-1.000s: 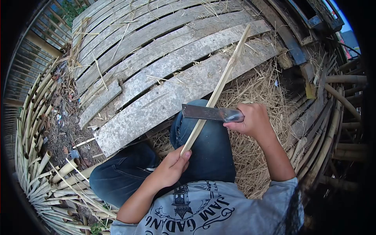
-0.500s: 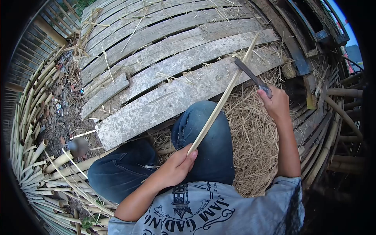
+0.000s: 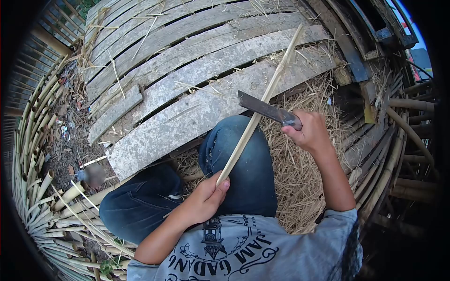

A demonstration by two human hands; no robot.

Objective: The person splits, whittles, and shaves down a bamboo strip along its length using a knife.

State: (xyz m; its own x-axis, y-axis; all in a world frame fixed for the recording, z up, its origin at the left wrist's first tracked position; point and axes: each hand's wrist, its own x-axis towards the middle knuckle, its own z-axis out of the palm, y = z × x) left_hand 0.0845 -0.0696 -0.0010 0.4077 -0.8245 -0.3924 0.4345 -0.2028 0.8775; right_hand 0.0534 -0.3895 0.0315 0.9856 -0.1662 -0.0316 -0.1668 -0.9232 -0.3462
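My left hand (image 3: pixel 206 198) is closed round the lower end of a long pale bamboo strip (image 3: pixel 244 138). The strip slants up and to the right, over my raised knee, and its far end lies over the wooden slats. In my right hand (image 3: pixel 309 131) is the handle of a dark, flat-bladed knife (image 3: pixel 263 108). The blade points left and lies across the strip just above the knee. Whether its edge cuts into the strip cannot be made out.
A platform of weathered wooden slats (image 3: pixel 164 125) spans the top. Straw-like shavings (image 3: pixel 297 185) cover the ground to the right of my knee. Bamboo poles (image 3: pixel 70 220) lie at the left, and dark timber beams (image 3: pixel 349 51) stand at the upper right.
Over the last second the knife moved up the strip towards its far end, then back down to just above the knee. My left hand keeps its hold on the strip.
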